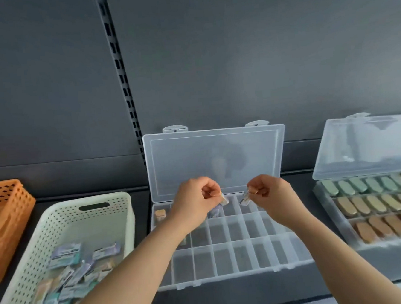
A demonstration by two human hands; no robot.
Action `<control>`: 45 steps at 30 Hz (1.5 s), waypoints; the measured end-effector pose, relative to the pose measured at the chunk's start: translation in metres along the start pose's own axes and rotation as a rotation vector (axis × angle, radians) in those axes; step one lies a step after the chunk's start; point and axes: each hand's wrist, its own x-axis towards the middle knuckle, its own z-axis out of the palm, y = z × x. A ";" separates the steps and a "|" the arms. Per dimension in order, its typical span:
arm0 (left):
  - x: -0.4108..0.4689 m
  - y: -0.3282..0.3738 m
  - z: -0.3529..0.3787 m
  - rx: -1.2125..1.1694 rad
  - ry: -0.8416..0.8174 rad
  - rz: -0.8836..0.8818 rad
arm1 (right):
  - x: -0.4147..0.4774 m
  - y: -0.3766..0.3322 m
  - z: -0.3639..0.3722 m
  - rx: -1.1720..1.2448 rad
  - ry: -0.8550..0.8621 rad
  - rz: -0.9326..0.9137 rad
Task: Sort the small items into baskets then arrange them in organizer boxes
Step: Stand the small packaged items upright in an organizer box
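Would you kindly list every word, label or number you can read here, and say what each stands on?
Nothing here reads clearly.
Loose packets, in the white basket: dark printed bands, too blurred to read.
Left packet, pinched by the left hand, and right packet, pinched by the right hand: too small, blurred.
Open organizer box, orange basket: no print visible.

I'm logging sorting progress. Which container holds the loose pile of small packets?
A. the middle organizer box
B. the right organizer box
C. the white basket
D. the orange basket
C: the white basket on the left holds a jumbled pile of packets. The right organizer box holds neat rows, and the middle organizer box is mostly empty.
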 end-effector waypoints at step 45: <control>-0.009 -0.005 -0.003 0.475 0.050 0.054 | 0.010 -0.004 0.015 -0.309 -0.138 -0.337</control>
